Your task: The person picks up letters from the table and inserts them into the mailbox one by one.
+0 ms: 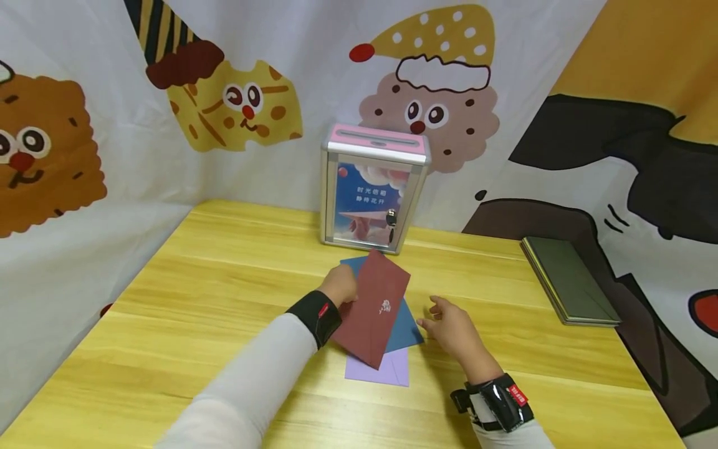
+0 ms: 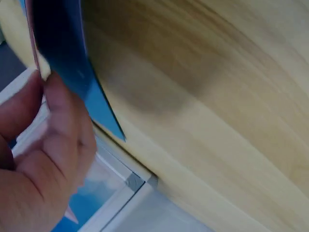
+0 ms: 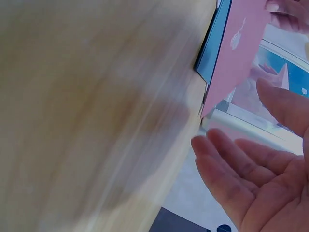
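My left hand point(image 1: 339, 285) pinches a dark red envelope point(image 1: 381, 290) by its left edge, between thumb and fingers. A small white floral mark shows on its face. Beneath it lies a blue envelope point(image 1: 411, 329), partly covered, and under that the lower part of a lilac envelope point(image 1: 387, 369) shows on the table. In the left wrist view the thumb and fingers point(image 2: 53, 111) meet on the envelope's edge. To the right of the envelopes my right hand point(image 1: 453, 330) is held apart from them, fingers relaxed and holding nothing; the right wrist view shows its palm point(image 3: 270, 193).
Behind the envelopes stands a box point(image 1: 331, 187) with a pink slotted top point(image 1: 377, 138), a clear front and a lock point(image 1: 391, 217). A stack of dark green envelopes point(image 1: 572, 280) lies at the table's right edge. A cartoon-printed curtain point(image 1: 314, 37) hangs behind the wooden table point(image 1: 224, 262).
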The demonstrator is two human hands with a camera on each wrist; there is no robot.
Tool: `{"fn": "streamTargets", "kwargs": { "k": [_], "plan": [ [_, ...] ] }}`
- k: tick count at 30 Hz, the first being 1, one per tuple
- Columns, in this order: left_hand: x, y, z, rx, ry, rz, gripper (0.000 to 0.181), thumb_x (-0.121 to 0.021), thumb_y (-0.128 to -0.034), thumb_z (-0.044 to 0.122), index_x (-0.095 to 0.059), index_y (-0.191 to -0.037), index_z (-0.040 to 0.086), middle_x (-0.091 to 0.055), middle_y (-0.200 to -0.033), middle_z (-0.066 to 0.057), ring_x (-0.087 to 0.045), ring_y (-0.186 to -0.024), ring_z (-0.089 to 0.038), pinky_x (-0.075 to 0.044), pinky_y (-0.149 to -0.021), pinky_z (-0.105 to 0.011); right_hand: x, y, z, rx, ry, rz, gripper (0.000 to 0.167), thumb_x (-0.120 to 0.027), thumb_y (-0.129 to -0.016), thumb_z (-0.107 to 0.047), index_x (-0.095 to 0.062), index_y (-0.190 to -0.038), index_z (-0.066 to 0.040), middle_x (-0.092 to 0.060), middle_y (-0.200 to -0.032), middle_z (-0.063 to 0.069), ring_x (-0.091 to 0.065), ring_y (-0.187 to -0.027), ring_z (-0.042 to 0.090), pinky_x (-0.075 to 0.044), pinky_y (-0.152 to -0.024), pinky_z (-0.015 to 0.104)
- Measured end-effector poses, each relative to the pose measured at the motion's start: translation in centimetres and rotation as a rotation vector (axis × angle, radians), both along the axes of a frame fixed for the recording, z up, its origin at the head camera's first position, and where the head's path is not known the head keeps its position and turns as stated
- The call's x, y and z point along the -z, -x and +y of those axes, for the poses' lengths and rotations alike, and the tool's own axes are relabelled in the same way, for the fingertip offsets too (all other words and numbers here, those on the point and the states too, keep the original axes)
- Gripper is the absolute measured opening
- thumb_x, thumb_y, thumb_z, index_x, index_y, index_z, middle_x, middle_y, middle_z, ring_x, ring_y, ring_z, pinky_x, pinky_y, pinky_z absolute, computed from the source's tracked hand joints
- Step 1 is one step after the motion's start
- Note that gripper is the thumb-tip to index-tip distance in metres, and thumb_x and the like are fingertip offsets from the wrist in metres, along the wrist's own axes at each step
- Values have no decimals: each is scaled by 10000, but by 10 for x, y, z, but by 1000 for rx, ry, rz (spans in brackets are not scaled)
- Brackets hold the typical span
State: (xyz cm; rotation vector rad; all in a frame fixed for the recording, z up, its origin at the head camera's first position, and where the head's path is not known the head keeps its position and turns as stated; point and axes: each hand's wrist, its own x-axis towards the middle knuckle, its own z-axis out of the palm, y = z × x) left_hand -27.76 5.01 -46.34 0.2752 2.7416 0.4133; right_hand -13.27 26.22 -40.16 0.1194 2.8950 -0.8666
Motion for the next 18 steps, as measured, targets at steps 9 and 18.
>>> {"fn": "streamTargets", "kwargs": {
  "k": [9, 18],
  "plan": [
    [-43, -17, -18, 123, -150, -31, 408, -744, -864, 306, -510, -594, 108, -402, -596, 13, -403, -576, -126, -366, -563, -257, -8, -1, -1, -64, 37, -52, 464, -735, -869, -292, -644, -1136, 77, -679, -995, 128, -630, -884, 266, -528, -743, 423],
    [-161, -74, -40, 17, -598, 135, 112, -681, -898, 58, -613, -835, -4, -532, -758, -48, -481, -710, -176, -391, -617, -248, -47, 9, -16, -224, 281, 147, 430, -693, -901, -200, -594, -1272, -5, -688, -1063, 116, -649, -992, 289, -537, -812, 415]
  ]
}}
